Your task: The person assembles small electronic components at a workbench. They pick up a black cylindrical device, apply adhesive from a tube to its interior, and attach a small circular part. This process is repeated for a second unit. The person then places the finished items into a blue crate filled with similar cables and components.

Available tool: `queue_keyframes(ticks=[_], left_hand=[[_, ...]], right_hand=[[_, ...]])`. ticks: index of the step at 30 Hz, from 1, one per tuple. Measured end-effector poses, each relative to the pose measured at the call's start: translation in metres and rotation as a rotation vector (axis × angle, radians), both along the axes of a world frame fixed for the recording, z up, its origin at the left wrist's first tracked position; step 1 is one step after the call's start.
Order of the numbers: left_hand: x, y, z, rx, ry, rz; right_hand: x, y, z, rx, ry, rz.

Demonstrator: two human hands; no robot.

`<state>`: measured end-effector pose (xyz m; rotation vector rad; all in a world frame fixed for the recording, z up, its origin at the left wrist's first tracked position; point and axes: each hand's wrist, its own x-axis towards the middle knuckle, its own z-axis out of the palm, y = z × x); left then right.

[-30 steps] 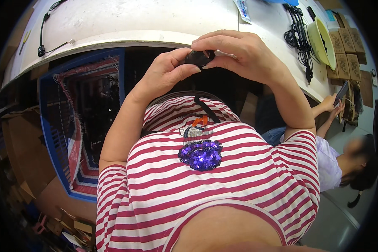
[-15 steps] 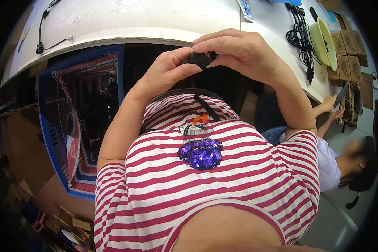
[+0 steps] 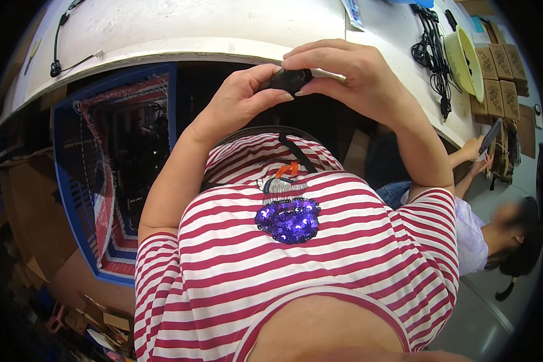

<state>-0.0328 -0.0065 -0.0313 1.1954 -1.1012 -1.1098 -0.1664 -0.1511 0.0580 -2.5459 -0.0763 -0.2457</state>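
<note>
Between my two hands, just off the near edge of the white table [image 3: 223,47], is a small rounded black object [image 3: 291,79]; its kind I cannot make out. My left hand [image 3: 247,90] pinches its left side between thumb and fingers. From the other side, the thumb and bent fingers of my right hand [image 3: 350,72] close on it. Part of the black object is hidden behind my fingers.
A blue plastic crate [image 3: 63,181] with a striped liner and dark pieces stands at my left. On the table lie bundled black cables [image 3: 434,60], a yellow basin [image 3: 464,63] and a thin cable [image 3: 57,48]. Brown boxes [image 3: 501,78] are stacked right, near another person holding a dark flat device [image 3: 490,136].
The black object has turned slightly in my fingers, and my right fingers have shifted a little. My left hand stays in nearly the same place.
</note>
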Motion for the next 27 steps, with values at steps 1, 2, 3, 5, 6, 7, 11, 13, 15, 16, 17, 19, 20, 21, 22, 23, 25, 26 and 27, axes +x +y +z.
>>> queue_keyframes(ticks=[1,2,3,5,6,7,11,13,15,16,17,19,20,21,22,23,25,26,27], left_hand=[[0.000,0.000,0.000,0.009,0.015,-0.008],[0.001,0.001,0.001,0.017,0.029,-0.017],[0.002,0.002,0.001,0.025,0.044,-0.025],[0.002,0.001,0.001,-0.029,0.054,-0.022],[0.003,0.001,0.001,-0.057,0.059,-0.020],[0.002,0.001,0.001,-0.054,0.062,-0.016],[0.002,0.001,-0.001,-0.035,0.062,-0.017],[0.001,0.001,-0.001,-0.023,0.059,-0.019],[0.001,0.001,0.001,-0.009,0.063,-0.023],[0.000,0.001,0.001,-0.009,0.062,-0.018],[0.000,0.001,0.000,-0.010,0.061,-0.015],[0.000,0.001,0.000,-0.015,0.047,-0.012],[0.000,0.001,0.000,-0.017,0.034,-0.012],[0.000,0.001,0.001,-0.020,0.022,-0.012],[0.000,0.001,0.000,-0.019,0.016,-0.011],[0.000,0.001,-0.001,-0.018,0.010,-0.010],[-0.001,0.001,-0.002,-0.021,-0.001,-0.009],[-0.001,0.001,-0.002,-0.023,-0.006,-0.011],[-0.001,0.001,-0.002,-0.026,-0.010,-0.013]], right_hand=[[0.001,0.000,0.000,-0.027,-0.049,0.050],[0.001,-0.001,0.000,-0.025,-0.080,0.054],[0.002,-0.002,-0.001,-0.024,-0.111,0.059],[0.002,-0.004,-0.001,-0.006,-0.144,0.063],[0.002,-0.005,0.000,0.009,-0.146,0.063],[0.002,-0.006,0.001,0.025,-0.148,0.063],[0.002,-0.007,-0.005,0.021,-0.153,0.045],[0.002,-0.006,-0.006,0.021,-0.146,0.027],[0.000,-0.004,-0.008,-0.011,-0.139,-0.008],[0.000,-0.003,-0.009,-0.027,-0.136,-0.026],[-0.001,-0.003,-0.009,-0.035,-0.137,-0.032],[-0.002,-0.002,-0.010,-0.050,-0.139,-0.045],[-0.002,-0.002,-0.010,-0.055,-0.139,-0.048],[-0.003,-0.002,-0.010,-0.060,-0.138,-0.052],[-0.003,-0.002,-0.010,-0.065,-0.137,-0.056],[-0.004,-0.001,-0.009,-0.060,-0.140,-0.057],[-0.004,-0.001,-0.008,-0.050,-0.148,-0.061],[-0.005,0.000,-0.008,-0.052,-0.136,-0.065],[-0.005,0.000,-0.008,-0.054,-0.125,-0.068]])
